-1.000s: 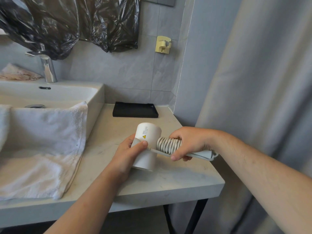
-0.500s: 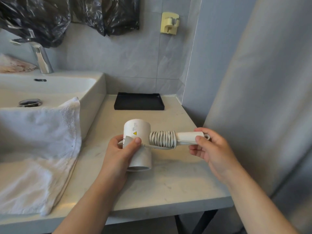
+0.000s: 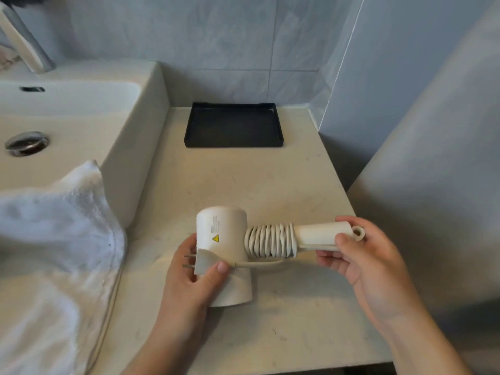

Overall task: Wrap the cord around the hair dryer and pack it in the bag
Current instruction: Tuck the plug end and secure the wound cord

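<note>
A white hair dryer (image 3: pixel 224 239) is held just above the counter, barrel pointing toward me and handle pointing right. Its white cord (image 3: pixel 270 240) is coiled in tight turns around the handle near the barrel. My left hand (image 3: pixel 194 274) grips the barrel, and its thumb presses the plug (image 3: pixel 204 262) against it, the two prongs sticking out to the left. My right hand (image 3: pixel 362 255) pinches the end of the handle by its hanging loop. No bag is in view.
A beige counter (image 3: pixel 270 185) carries a black tray (image 3: pixel 234 125) at the back by the tiled wall. A white sink (image 3: pixel 81 125) with a tap (image 3: pixel 24 41) stands at the left, a white towel (image 3: pixel 54 239) draped over its front. A grey curtain (image 3: pixel 446 158) hangs at the right.
My right hand has slid from the coiled cord to the end of the handle. The camera has tilted down and come closer, so the dark plastic on the wall has left the view.
</note>
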`<move>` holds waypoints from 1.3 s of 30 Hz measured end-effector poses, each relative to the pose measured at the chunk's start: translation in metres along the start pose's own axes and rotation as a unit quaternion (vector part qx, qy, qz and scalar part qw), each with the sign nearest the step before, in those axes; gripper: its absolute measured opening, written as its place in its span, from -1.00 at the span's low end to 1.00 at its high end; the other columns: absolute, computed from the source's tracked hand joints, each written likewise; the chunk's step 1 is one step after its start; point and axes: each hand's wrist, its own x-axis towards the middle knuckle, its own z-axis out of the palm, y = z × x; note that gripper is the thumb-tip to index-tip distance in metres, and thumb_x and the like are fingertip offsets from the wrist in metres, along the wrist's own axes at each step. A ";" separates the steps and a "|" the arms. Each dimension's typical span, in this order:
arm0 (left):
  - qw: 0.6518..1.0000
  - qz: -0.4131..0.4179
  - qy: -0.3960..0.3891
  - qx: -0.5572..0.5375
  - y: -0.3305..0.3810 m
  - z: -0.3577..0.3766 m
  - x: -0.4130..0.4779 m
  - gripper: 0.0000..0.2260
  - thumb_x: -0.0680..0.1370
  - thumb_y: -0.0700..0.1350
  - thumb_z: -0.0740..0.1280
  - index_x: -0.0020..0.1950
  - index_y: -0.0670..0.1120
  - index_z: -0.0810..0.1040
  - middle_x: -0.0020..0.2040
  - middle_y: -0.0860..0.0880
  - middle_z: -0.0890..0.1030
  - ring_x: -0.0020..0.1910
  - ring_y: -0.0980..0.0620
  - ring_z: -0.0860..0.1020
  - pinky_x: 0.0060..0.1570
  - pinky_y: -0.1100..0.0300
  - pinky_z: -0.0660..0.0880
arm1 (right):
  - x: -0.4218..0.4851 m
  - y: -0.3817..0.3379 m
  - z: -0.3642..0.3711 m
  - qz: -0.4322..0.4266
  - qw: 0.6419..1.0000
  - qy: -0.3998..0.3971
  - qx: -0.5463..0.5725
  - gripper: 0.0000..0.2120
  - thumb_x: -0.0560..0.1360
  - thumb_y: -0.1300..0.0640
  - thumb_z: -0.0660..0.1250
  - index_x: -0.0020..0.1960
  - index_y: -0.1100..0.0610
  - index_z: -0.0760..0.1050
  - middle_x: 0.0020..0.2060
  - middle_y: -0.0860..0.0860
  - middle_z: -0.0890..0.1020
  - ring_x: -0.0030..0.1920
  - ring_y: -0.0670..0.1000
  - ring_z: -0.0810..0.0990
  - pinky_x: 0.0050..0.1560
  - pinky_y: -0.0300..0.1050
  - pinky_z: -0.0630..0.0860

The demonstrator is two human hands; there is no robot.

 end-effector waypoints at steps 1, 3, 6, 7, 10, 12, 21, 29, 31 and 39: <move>1.000 -0.022 0.004 0.010 0.006 0.001 -0.001 -0.22 0.04 0.14 0.69 0.18 -0.10 0.59 0.01 -0.21 0.68 -0.07 -0.11 0.66 -0.17 0.05 0.61 | 0.001 -0.010 0.005 0.015 1.000 0.007 -0.004 -0.60 0.29 0.11 0.45 0.09 0.19 0.50 0.00 0.28 0.56 -0.25 0.11 0.65 -0.27 -0.09 0.62; 0.997 -0.059 0.006 0.040 0.018 0.004 -0.002 -0.36 0.14 0.11 0.64 0.12 -0.13 0.62 0.04 -0.25 0.68 -0.02 -0.15 0.65 -0.10 0.01 0.59 | 0.004 -0.031 0.013 0.041 0.999 0.012 -0.030 -0.80 0.43 0.25 0.37 0.05 0.17 0.52 -0.03 0.26 0.59 -0.26 0.13 0.65 -0.25 -0.06 0.63; 0.994 -0.085 0.033 0.066 0.048 0.015 -0.009 -0.61 0.21 0.05 0.54 0.00 0.00 0.68 -0.01 -0.17 0.70 -0.03 -0.09 0.66 -0.12 0.04 0.58 | 0.005 -0.072 0.028 0.088 0.994 0.006 -0.068 -0.85 0.54 0.33 0.28 0.06 0.17 0.53 -0.02 0.28 0.63 -0.22 0.18 0.66 -0.14 0.05 0.63; 0.993 -0.086 0.036 0.071 0.061 0.021 -0.010 -0.63 0.21 0.05 0.53 -0.01 0.03 0.68 -0.02 -0.14 0.71 -0.05 -0.05 0.66 -0.16 0.09 0.58 | 0.007 -0.087 0.031 0.101 0.992 0.007 -0.069 -0.85 0.54 0.34 0.27 0.08 0.19 0.52 -0.02 0.29 0.63 -0.20 0.20 0.66 -0.12 0.06 0.64; 0.990 -0.088 0.054 0.091 0.106 0.040 -0.008 -0.53 0.21 0.08 0.52 0.08 -0.02 0.64 -0.02 -0.12 0.71 -0.03 -0.06 0.65 -0.16 0.11 0.58 | 0.016 -0.132 0.042 0.136 0.988 0.006 -0.069 -0.82 0.54 0.36 0.27 0.13 0.24 0.51 0.01 0.32 0.62 -0.16 0.21 0.66 -0.13 0.01 0.67; 0.988 -0.083 0.075 0.109 0.133 0.053 -0.002 -0.43 0.20 0.12 0.51 0.16 -0.06 0.58 -0.01 -0.12 0.71 -0.01 -0.10 0.65 -0.12 0.04 0.58 | 0.025 -0.154 0.048 0.153 0.987 0.004 -0.056 -0.80 0.53 0.38 0.27 0.13 0.23 0.50 0.04 0.32 0.60 -0.16 0.21 0.67 -0.14 0.00 0.67; 0.970 -0.072 0.126 0.197 0.191 0.084 0.063 -0.67 0.34 0.08 0.53 0.04 0.00 0.62 -0.07 -0.10 0.71 -0.06 -0.14 0.67 -0.15 -0.03 0.62 | 0.079 -0.181 0.075 0.182 0.983 0.024 -0.030 -0.89 0.52 0.37 0.29 0.04 0.27 0.45 0.02 0.29 0.60 -0.06 0.21 0.68 -0.09 0.00 0.65; 0.954 -0.101 0.136 0.247 0.184 0.076 0.188 -0.69 0.47 0.00 0.48 0.11 -0.13 0.57 -0.01 -0.16 0.65 -0.07 -0.14 0.64 -0.24 0.08 0.55 | 0.186 -0.156 0.097 0.172 0.963 0.022 -0.204 -0.93 0.49 0.22 0.36 -0.03 0.12 0.54 -0.08 0.11 0.62 -0.09 0.05 0.65 0.05 0.03 0.63; 0.953 -0.104 0.130 0.252 0.180 0.073 0.225 -0.68 0.46 0.00 0.49 0.12 -0.12 0.57 0.00 -0.15 0.64 -0.06 -0.12 0.64 -0.21 0.06 0.57 | 0.221 -0.146 0.106 0.156 0.959 0.021 -0.236 -0.92 0.50 0.22 0.35 -0.02 0.10 0.52 -0.11 0.06 0.60 -0.09 0.06 0.64 0.04 0.04 0.63; 0.950 -0.124 0.145 0.247 0.155 0.060 0.321 -0.77 0.50 -0.03 0.46 0.09 -0.02 0.51 -0.03 -0.06 0.61 -0.08 -0.03 0.60 -0.31 0.15 0.51 | 0.331 -0.085 0.136 0.143 0.919 0.015 -0.366 -0.72 0.51 0.16 0.34 0.22 0.10 0.48 0.03 0.05 0.58 0.03 0.08 0.60 0.03 -0.07 0.58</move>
